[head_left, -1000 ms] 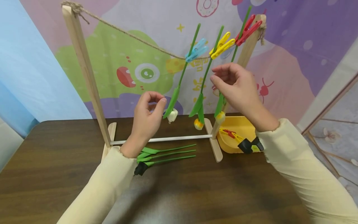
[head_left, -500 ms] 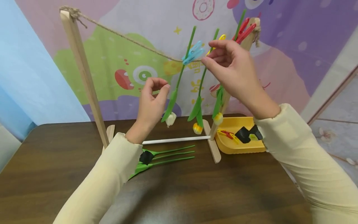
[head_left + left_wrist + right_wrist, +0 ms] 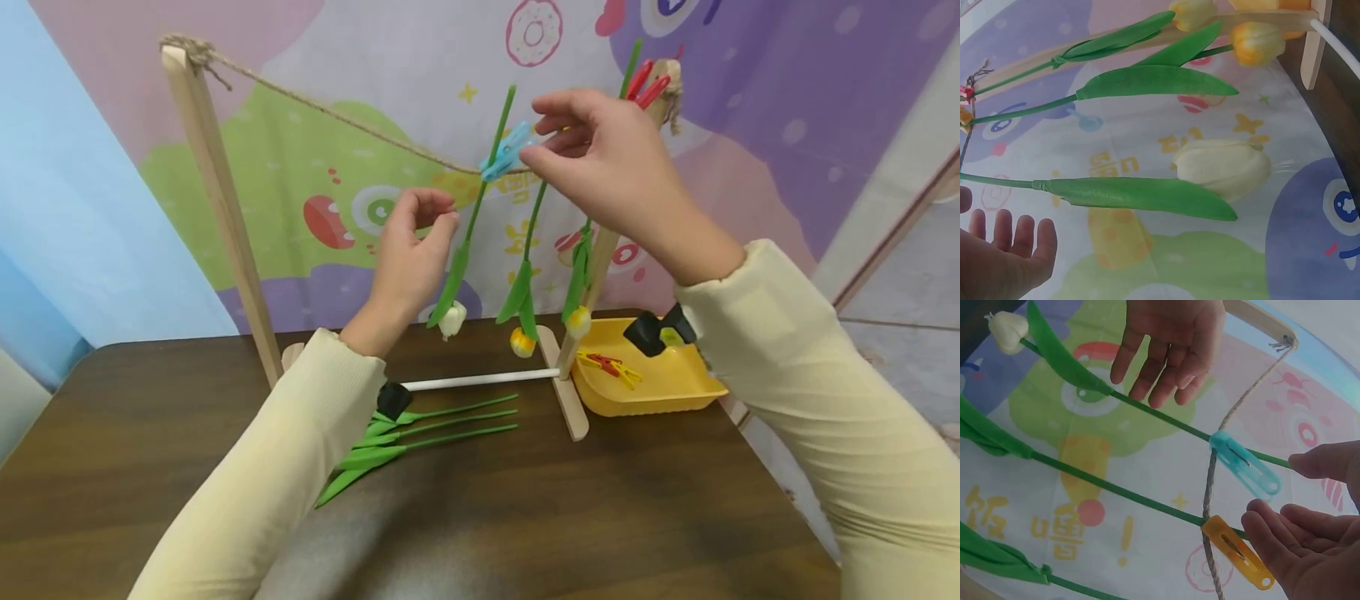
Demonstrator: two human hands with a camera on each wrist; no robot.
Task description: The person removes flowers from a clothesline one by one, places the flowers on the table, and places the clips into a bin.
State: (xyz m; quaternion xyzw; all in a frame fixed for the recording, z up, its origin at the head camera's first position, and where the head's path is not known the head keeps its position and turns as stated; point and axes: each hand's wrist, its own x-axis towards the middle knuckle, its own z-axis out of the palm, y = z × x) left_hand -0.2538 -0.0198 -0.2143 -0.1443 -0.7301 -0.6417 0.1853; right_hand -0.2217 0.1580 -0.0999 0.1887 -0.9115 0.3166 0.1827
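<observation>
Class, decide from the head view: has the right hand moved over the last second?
Yes. Judged against the blue clothespin on the rope, the right hand has moved up and left.

1. Flowers (image 3: 1222,167) are white, pale yellow and yellow-orange, with green leaves (image 3: 1141,199).
2. Pegs (image 3: 1244,464) are blue, yellow and red.
3. The tray (image 3: 660,407) is yellow.
4. Surface (image 3: 540,517) is wood-grained brown; backdrop (image 3: 262,192) is cartoon-patterned.

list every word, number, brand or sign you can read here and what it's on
"饭噜!": yellow lettering on the patterned backdrop; the dense second character is a little soft.
Another yellow character, in line with these in the left wrist view: too blurred to read surely.
Blue clothespin, orange-yellow clothespin, yellow tray: no readable text or numbers.
</observation>
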